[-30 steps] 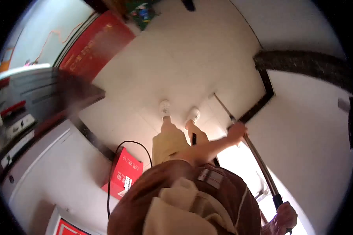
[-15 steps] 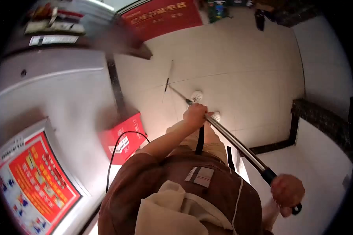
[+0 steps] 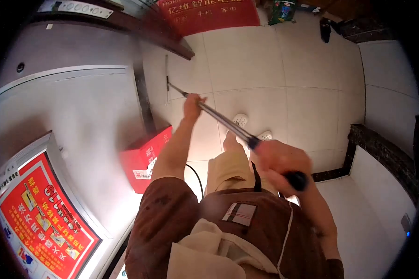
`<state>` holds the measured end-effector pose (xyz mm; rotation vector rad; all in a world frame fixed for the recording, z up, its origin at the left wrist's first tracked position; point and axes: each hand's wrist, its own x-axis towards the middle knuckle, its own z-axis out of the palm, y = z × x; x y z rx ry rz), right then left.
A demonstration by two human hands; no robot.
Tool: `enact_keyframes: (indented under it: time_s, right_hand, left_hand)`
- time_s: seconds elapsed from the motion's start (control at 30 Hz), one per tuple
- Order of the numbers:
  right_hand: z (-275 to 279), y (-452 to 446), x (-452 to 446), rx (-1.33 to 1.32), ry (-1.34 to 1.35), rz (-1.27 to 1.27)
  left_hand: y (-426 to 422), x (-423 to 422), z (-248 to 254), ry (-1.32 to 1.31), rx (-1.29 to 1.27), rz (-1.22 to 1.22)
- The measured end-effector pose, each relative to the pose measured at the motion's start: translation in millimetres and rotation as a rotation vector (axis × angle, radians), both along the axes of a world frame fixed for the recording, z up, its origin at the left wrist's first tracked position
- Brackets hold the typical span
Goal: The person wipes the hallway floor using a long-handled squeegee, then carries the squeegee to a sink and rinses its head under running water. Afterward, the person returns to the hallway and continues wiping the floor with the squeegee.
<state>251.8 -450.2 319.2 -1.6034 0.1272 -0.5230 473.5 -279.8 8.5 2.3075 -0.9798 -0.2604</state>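
Both of my hands grip the long metal pole of a flat mop [image 3: 223,121], which slants from lower right to upper left. My left hand [image 3: 193,107] is closed around the lower part of the pole, arm stretched forward. Nearer my body, my right hand [image 3: 284,160], slightly blurred, wraps the black grip at the top end. The grip's rounded black tip [image 3: 296,180] sticks out below that hand. At the far end, the thin mop head [image 3: 167,83] lies on the tiled floor [image 3: 246,60], close to the dark base edge on the left.
A red box [image 3: 146,160] stands left of my legs, near a black cable. A red sign with lettering [image 3: 209,16] is at the back. My white shoes [image 3: 239,120] are on the floor. A green bag [image 3: 281,11] and dark shoes [image 3: 325,30] sit at the back right.
The mop head has slid left across the floor. My left hand has reached forward and left, while my right hand has moved up and left from beside my hip to in front of me.
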Motion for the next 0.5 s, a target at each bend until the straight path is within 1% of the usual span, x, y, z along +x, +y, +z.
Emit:
enact_keyframes:
  time_s: [0.07,0.13,0.17,0.2,0.23,0.27,0.33,0.4,0.47,0.5]
  right_hand:
    - [18.5,-0.7,-37.9,0.057,0.111,-0.168]
    - [41.7,1.4,-89.6,0.146,0.213,-0.352]
    - [55.3,6.3,-112.9,0.173,0.241,-0.452]
    - [72.7,10.1,-138.7,0.174,0.257,-0.554]
    - [89.3,13.4,-153.3,0.108,0.284,-0.668]
    - [107.0,22.1,-174.7,0.039,0.309,-0.779]
    - [140.4,30.8,-181.9,0.072,0.204,-0.807]
    - [163.8,38.0,-154.5,0.165,0.096,-0.783]
    - [167.2,30.9,-140.4,0.181,0.035,-0.608]
    - [166.0,27.8,-128.3,0.183,0.009,-0.549]
  left_hand:
    - [-12.8,-41.7,-20.0,0.097,-0.184,-0.038]
    - [-34.1,-89.9,16.5,0.170,0.112,-0.270]
    - [-43.9,-122.2,30.8,0.161,-0.242,-0.194]
    - [-49.5,-145.8,28.8,0.202,-0.164,-0.342]
    - [-61.1,-165.4,72.0,0.245,0.021,-0.346]
    - [-73.4,-185.7,81.8,0.268,0.207,-0.559]
    - [-78.8,-232.2,74.9,0.355,0.109,-0.717]
    - [-81.8,-240.1,100.6,0.415,0.063,-0.722]
    - [-78.6,-218.2,119.7,0.466,0.056,-0.672]
    - [-72.5,-209.3,120.3,0.439,0.073,-0.627]
